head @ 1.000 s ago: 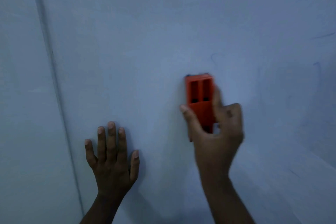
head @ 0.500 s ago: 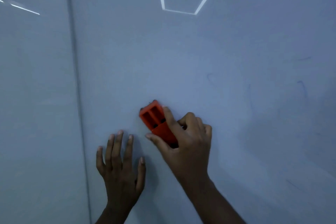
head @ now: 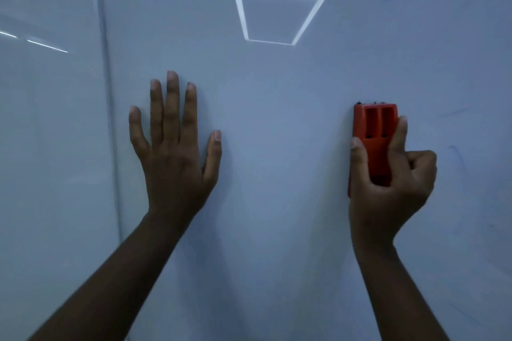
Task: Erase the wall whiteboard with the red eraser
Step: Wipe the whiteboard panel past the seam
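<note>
A red eraser (head: 372,144) is held upright against the wall whiteboard (head: 277,119), right of centre, gripped low by the right hand (head: 388,188) between thumb and curled fingers. The left hand (head: 174,152) is pressed flat, fingers straight. The eraser seems light, rigid plastic, best grasped by its sides.

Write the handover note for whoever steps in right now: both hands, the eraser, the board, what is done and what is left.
Left hand: open, fingers straight, flat against the whiteboard, holding nothing.
Right hand: grips the lower part of the red eraser, thumb on its left edge, index finger along its right side.
Eraser: upright against the board, right of centre.
Done: the board around and between the hands looks clean.
Left: faint blue marks to the right of the eraser and at the upper right; wipe those.
</note>
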A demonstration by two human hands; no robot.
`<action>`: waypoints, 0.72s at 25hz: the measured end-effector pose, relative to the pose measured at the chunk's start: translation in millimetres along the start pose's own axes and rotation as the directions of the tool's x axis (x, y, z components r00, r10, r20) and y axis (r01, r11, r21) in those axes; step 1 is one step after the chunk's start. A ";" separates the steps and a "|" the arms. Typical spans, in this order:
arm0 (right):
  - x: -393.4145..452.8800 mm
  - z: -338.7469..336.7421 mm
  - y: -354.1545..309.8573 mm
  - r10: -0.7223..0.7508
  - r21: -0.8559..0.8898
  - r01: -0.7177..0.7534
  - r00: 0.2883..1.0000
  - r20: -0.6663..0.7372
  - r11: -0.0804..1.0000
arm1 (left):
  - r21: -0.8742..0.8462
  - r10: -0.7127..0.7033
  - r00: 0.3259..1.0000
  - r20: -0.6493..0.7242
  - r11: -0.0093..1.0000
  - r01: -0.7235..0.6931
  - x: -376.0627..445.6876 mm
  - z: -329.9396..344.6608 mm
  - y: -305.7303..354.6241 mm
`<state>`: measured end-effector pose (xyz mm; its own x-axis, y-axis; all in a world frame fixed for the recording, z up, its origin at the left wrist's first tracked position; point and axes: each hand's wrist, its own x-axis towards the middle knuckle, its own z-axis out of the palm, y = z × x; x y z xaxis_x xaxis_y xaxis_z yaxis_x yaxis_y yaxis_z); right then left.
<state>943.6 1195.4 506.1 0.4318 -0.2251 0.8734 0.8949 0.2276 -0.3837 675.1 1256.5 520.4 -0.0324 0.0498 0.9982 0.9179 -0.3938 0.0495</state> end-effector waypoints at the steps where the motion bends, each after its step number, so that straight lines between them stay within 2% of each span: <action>1: -0.3 4.1 -8.7 -0.012 0.009 0.012 1.000 0.000 1.000 | 0.026 -0.002 1.000 0.010 1.000 0.002 1.2 3.1 0.8; 3: -14.4 10.3 -33.2 -0.107 0.040 0.105 0.993 0.055 0.994 | 0.048 0.009 1.000 0.015 0.999 -0.010 -2.7 6.8 1.8; 6: -49.9 16.5 -74.8 -0.298 0.107 0.282 0.933 0.200 0.953 | 0.037 0.022 1.000 0.013 0.999 -0.023 -3.2 7.4 -0.9; 8: -57.4 22.4 -95.4 -0.356 0.142 0.330 0.906 0.231 0.933 | 0.031 0.028 0.999 0.021 0.999 -0.029 -2.0 7.7 -3.5; 14: -18.9 33.4 -99.7 -0.420 0.144 0.400 0.892 0.166 0.905 | 0.039 0.053 0.999 0.013 0.998 -0.054 -2.9 7.3 -6.8; 18: 16.5 24.9 -60.5 -0.344 0.063 0.339 0.931 0.119 0.939 | 0.058 0.060 0.998 -0.009 0.997 -0.059 -4.8 6.7 -6.3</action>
<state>893.7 1201.6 551.2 0.0808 -0.1757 0.9811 0.9794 0.1969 -0.0454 672.1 1265.0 515.1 0.0193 0.0182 0.9996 0.9397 -0.3418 -0.0119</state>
